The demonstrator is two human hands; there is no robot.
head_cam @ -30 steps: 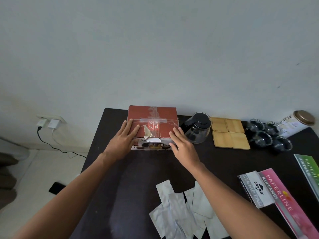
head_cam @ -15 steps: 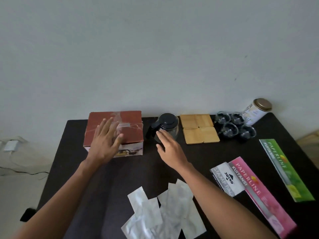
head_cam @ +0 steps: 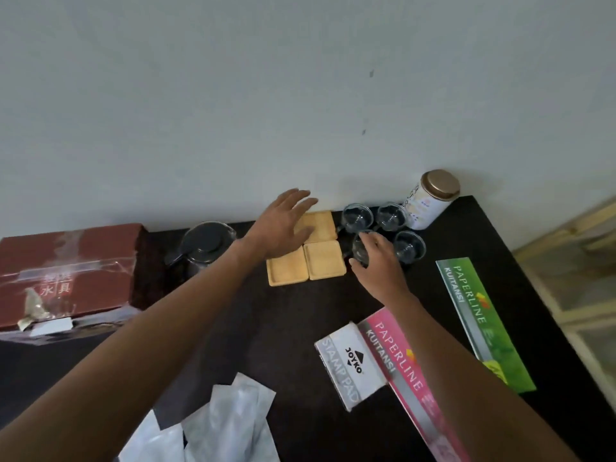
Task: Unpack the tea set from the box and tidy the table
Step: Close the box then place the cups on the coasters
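Both hands have been moved off the red box (head_cam: 66, 278), which a second ago was being held at its near edge; the box is now lying closed and taped at the left of the tabletop (head_cam: 266, 328), well apart from either hand. This is being read as the end of box handling: the tea set appears fully unpacked, and arranging is now being started.

The left hand (head_cam: 283, 228) is being held over the four wooden coasters (head_cam: 306, 258), fingers (head_cam: 296, 198) spread and extended flat, nothing gripped. The rear-left coaster is being covered by the palm; whether it is being touched cannot be told from this view. The glass teapot (head_cam: 206, 245) with its dark lid is standing just left of that wrist.

The right hand (head_cam: 376, 265) is being closed around the near-left glass cup (head_cam: 358, 248), fingers curled over its rim and side; the grip seems complete, though motion blur is limiting certainty. Three further cups are standing just beyond and right of those fingers, with the tea canister (head_cam: 430, 198) behind them against the wall.

Loose white wrappers (head_cam: 226, 421), a stamp pad box (head_cam: 350, 365) and two receipt books, pink (head_cam: 410, 378) and green (head_cam: 480, 315), are remaining on the near side of both hands. A cup is probably being readied for placement on a coaster; clearing the wrappers is still outstanding.
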